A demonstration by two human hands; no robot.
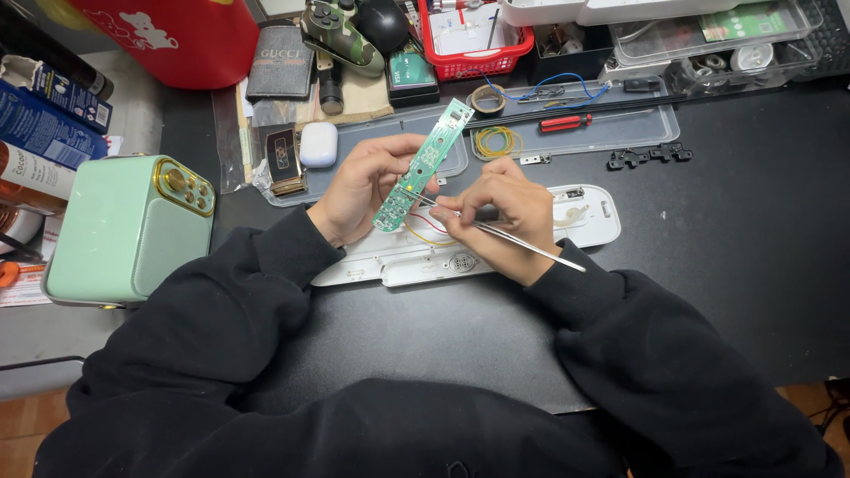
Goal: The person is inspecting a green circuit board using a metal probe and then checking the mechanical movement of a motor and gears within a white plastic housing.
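Observation:
My left hand [365,186] holds a long narrow green circuit board [422,165], tilted with its far end up and to the right. In my right hand [505,212] is a pair of thin metal tweezers [522,242], whose tips touch the lower part of the board. Thin red and yellow wires [425,232] run from the board down to a long white plastic casing [496,252] lying open on the black table under both hands.
A mint-green box with a gold knob panel [124,226] stands at the left. Clear plastic trays [575,128] behind hold a red screwdriver [565,122], rubber bands and tape. A white earbud case [319,144], a red basket [474,44] and black clips [648,156] lie at the back.

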